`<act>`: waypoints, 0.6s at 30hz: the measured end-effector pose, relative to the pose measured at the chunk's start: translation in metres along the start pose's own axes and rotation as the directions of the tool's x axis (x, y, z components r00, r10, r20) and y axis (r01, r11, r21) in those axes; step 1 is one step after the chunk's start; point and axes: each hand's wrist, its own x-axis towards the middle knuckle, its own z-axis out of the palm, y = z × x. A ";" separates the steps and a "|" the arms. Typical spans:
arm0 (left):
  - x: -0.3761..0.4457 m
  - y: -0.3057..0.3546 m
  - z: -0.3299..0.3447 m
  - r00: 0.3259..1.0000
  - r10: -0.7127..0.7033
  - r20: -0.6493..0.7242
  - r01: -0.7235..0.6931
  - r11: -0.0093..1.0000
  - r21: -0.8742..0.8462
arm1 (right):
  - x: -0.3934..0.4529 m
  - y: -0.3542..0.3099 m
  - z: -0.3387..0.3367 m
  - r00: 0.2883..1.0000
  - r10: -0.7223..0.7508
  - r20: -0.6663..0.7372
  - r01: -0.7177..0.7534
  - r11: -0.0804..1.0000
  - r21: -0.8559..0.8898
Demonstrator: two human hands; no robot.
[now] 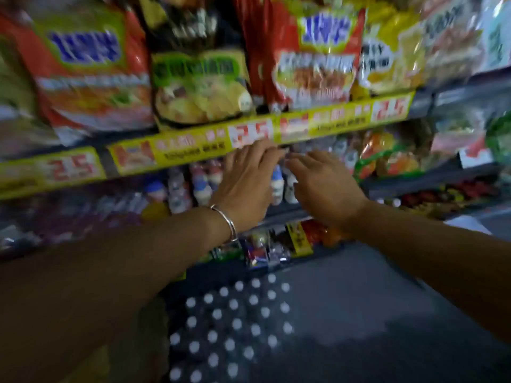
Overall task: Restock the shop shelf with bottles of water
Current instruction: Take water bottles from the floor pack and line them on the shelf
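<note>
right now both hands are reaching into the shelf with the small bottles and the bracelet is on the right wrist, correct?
Not quite: the head view shows the bracelet on the left wrist. Both the left hand and right hand do reach toward the small bottles.

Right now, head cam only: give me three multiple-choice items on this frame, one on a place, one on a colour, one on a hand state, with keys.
1. Where is the pack of water bottles?
A. on the floor below the arms
B. on the top shelf
C. in the left hand

2. What colour are its caps?
A. red
B. white
C. green

3. How is the right hand?
A. gripping a snack bag
B. clenched in a fist
C. fingers extended toward the small bottles on the shelf

Key: 1 A, the caps show low in the frame, on the dark floor. 2 B, every cap reads white. 3 C, its fingers are spread, closed on nothing visible.
</note>
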 end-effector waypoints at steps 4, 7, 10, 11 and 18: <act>-0.047 -0.015 0.112 0.996 0.024 0.085 -0.022 0.999 -0.031 | -0.062 -0.016 0.106 0.998 0.057 0.032 -0.058 0.998 0.036; -0.083 -0.027 0.191 0.985 0.039 0.171 -0.034 0.999 -0.028 | -0.110 -0.029 0.187 0.979 0.158 0.125 -0.168 0.983 0.076; -0.117 -0.039 0.265 0.969 0.038 0.243 -0.027 0.998 -0.050 | -0.157 -0.041 0.259 0.931 0.221 0.291 -0.254 0.964 0.082; -0.128 -0.042 0.287 0.963 0.022 0.270 -0.007 0.998 -0.058 | -0.171 -0.044 0.279 0.895 0.251 0.369 -0.301 0.950 0.083; -0.180 -0.067 0.421 0.934 -0.054 0.353 0.087 0.993 -0.078 | -0.247 -0.054 0.421 0.574 0.372 0.729 -0.550 0.835 0.007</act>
